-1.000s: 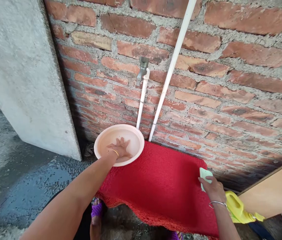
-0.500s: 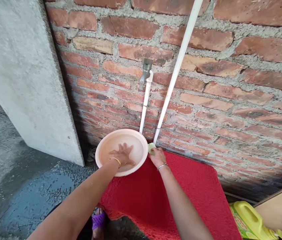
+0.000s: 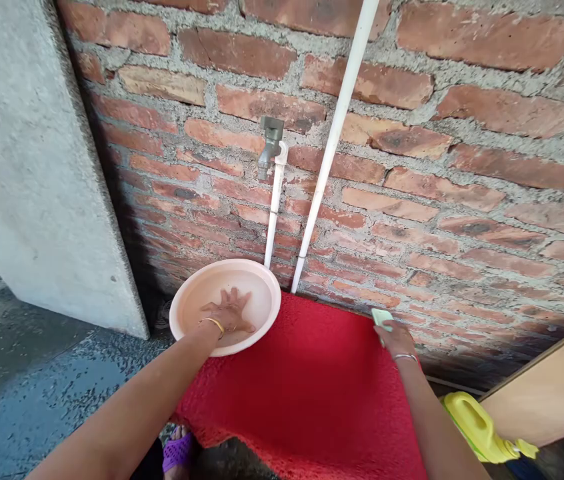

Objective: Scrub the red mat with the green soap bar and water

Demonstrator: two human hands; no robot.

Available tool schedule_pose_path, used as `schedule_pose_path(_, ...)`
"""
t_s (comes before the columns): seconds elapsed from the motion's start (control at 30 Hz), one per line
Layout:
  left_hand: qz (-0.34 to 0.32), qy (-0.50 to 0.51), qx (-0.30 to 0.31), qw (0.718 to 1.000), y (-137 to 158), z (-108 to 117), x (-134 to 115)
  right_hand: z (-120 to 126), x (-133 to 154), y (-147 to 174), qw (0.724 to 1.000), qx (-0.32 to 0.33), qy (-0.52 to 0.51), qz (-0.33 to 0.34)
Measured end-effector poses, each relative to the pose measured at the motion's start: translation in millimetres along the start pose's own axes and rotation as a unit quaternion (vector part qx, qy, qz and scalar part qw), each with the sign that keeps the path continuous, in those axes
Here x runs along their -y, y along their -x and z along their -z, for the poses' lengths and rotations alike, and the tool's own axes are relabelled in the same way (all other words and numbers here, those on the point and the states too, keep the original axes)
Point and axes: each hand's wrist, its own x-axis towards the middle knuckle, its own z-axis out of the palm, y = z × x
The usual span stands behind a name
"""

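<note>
My left hand [image 3: 229, 311] lies in the water of a pale pink basin [image 3: 273, 283], its fingers spread. The basin rests at the left end of a red cloth [image 3: 302, 380] that covers a low surface. Toward the right end of the cloth, my right hand [image 3: 396, 337] is closed on a pale green, block-shaped thing, perhaps a bar of soap [image 3: 381, 316]; the fingers hide part of it. That hand is by the cloth's far edge, close to the brick wall.
Behind the cloth rises a brick wall [image 3: 412, 193] with a grey tap [image 3: 270, 147] and white pipes [image 3: 332, 147]. A concrete slab [image 3: 62, 187] leans at left over wet floor [image 3: 87, 380]. A yellow jug [image 3: 477, 423] and a tan board [image 3: 547, 393] are at right.
My right hand has moved right, from beside the basin to the cloth's far right end, with the pale green bar in it. My left hand stays in the basin. The view has shifted slightly right.
</note>
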Motion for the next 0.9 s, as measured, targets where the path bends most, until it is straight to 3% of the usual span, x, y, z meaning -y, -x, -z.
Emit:
schedule_pose_path(0.13,-0.004,0.002,0.014,1.0,4,4,-2,24,-43,9,0.996,-0.013,0.005,-0.092)
schedule_pose_path(0.23,-0.002,-0.009,0.02,1.0,7,8,-4,19,-31,26,0.997,-0.006,-0.015,-0.08)
schedule_pose_path(0.33,0.0,-0.021,0.022,1.0,7,9,-4,-4,17,53,0.998,0.025,-0.061,-0.002)
schedule_pose_path(0.5,-0.006,-0.007,0.021,1.0,5,8,-2,-57,122,114,0.984,0.09,-0.099,0.117)
schedule_pose_path(0.63,-0.002,-0.003,0.014,1.0,10,10,-4,-83,171,144,0.975,0.12,-0.087,0.168)
schedule_pose_path(0.77,-0.003,0.005,0.009,1.0,15,13,-6,-85,164,143,0.973,0.125,-0.062,0.186)
schedule_pose_path(0.9,0.004,0.022,-0.015,1.0,12,10,-5,-68,116,121,0.981,0.108,-0.037,0.154)
